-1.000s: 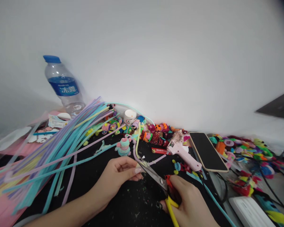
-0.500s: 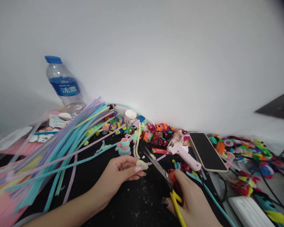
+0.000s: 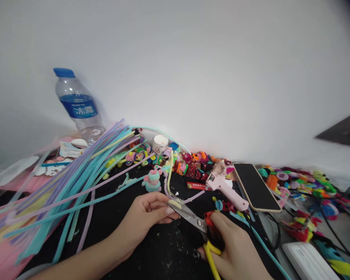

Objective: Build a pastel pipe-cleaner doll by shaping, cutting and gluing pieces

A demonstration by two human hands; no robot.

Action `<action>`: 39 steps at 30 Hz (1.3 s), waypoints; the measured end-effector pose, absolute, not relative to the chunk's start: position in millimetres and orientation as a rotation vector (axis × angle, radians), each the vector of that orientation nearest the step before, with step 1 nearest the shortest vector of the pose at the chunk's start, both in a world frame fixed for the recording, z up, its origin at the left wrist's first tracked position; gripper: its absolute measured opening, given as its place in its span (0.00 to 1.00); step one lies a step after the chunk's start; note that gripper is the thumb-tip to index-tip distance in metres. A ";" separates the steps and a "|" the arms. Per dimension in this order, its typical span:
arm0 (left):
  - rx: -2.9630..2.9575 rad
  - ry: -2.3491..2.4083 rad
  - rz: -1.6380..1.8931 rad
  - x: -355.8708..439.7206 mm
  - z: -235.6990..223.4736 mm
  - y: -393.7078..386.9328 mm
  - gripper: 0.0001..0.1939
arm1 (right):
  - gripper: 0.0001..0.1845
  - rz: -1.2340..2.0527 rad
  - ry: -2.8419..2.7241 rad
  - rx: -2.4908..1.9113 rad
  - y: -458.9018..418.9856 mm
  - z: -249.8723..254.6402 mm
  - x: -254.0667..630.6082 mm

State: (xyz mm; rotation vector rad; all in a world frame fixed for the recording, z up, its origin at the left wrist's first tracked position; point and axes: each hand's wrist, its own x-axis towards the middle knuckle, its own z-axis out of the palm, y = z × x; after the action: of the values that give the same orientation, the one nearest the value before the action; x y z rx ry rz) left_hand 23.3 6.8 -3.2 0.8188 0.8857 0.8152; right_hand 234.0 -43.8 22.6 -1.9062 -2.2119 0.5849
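Observation:
Between the thumb and fingers of my left hand (image 3: 153, 214) is a small pale yellow fuzzy pipe cleaner piece (image 3: 175, 203), partly hidden by a blade. My right hand (image 3: 230, 243) grips scissors (image 3: 198, 222) with yellow and orange handles. Their blades lie at the yellow piece, close to my left fingertips. Just behind stands a small pink and turquoise fuzzy figure (image 3: 152, 181). A yellow pipe cleaner (image 3: 170, 175) and a lilac one (image 3: 194, 197) curve on the black mat beyond the blades.
A bundle of pastel pipe cleaners (image 3: 84, 179) spreads across the left, before a leaning water bottle (image 3: 78, 105). A pink glue gun (image 3: 229, 190) and a phone (image 3: 256, 187) lie right. Colourful fuzzy pieces (image 3: 300, 181), cables and a white box (image 3: 307, 260) occupy the far right.
The scissors in my right hand have moved left and slightly down, so their blades now reach the yellow piece. My left hand has stayed nearly in place.

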 end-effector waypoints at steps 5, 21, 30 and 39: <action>0.813 0.901 0.805 23.7 -1.3 5.8 0.06 | 0.12 0.546 -2.226 -1.899 -45.4 20.4 235.3; 0.868 0.945 0.785 23.7 -0.4 6.2 0.07 | 0.12 0.595 -2.174 -1.932 -45.9 24.3 232.2; 0.858 0.934 0.802 23.2 -1.7 6.5 0.07 | 0.18 0.595 -2.209 -1.947 -46.0 23.4 231.7; 0.870 0.920 0.780 23.9 -0.6 5.8 0.06 | 0.13 0.654 -2.163 -1.947 -45.2 26.2 227.8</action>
State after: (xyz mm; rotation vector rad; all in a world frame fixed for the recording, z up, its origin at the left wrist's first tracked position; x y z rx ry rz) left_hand 23.9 5.8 -0.6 0.8697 0.9200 0.7798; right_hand 227.8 -45.2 26.2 -1.9465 -2.1626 0.6541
